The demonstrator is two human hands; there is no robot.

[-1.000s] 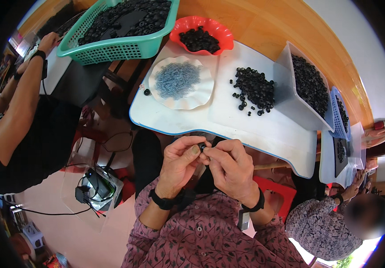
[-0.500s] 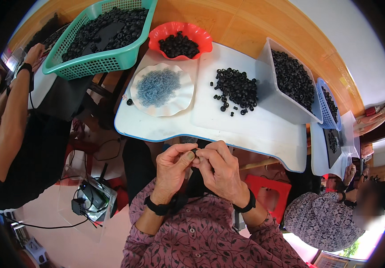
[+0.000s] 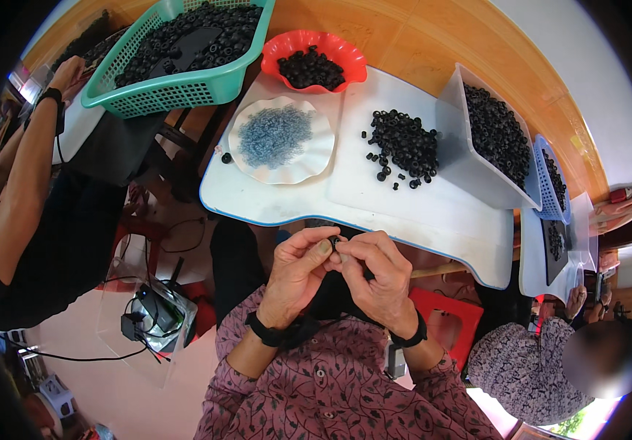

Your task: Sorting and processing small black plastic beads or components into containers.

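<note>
Just below the white table [image 3: 433, 220] edge, your left hand [image 3: 297, 271] and right hand [image 3: 378, 275] pinching one small black ring [image 3: 334, 240] together, loose ring pile [image 3: 404, 147] beyond.

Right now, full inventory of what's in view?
white table: one, centre
green basket: one, black rings inside, top left
red bowl: one, black rings inside, top centre
white scalloped plate: one, blue-grey small parts
loose black rings: one pile, on the table
clear bin: one, black rings inside, right
red stool: one, under the table
co-workers: one left, one lower right
hands: left and right, pinching a small black piece
</note>
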